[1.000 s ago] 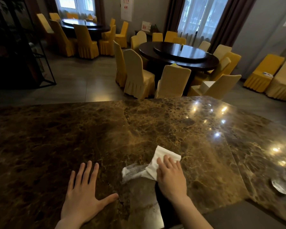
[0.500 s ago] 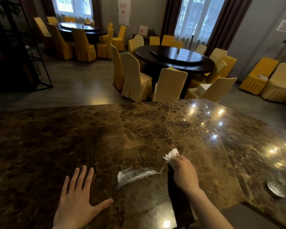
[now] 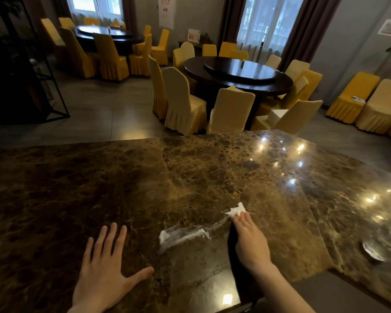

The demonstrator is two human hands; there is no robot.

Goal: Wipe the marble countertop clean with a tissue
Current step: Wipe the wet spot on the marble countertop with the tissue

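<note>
A brown veined marble countertop [image 3: 190, 172] fills the lower half of the view. My right hand [image 3: 250, 240] presses a crumpled white tissue [image 3: 236, 210] onto the stone; only a small part of the tissue sticks out past the fingertips. A whitish smear [image 3: 183, 236] lies on the marble just left of that hand. My left hand [image 3: 104, 269] rests flat on the counter with fingers spread, holding nothing.
A round glossy patch [image 3: 373, 251] shows on the counter at the right. Beyond the far edge stand a dark round dining table [image 3: 237, 73] ringed by yellow covered chairs [image 3: 181, 102], and a black metal shelf [image 3: 20, 75] at the left.
My right hand slid the tissue to the right and away from me, bunching it under the fingers and leaving a white smear behind. The left hand stayed flat on the counter.
</note>
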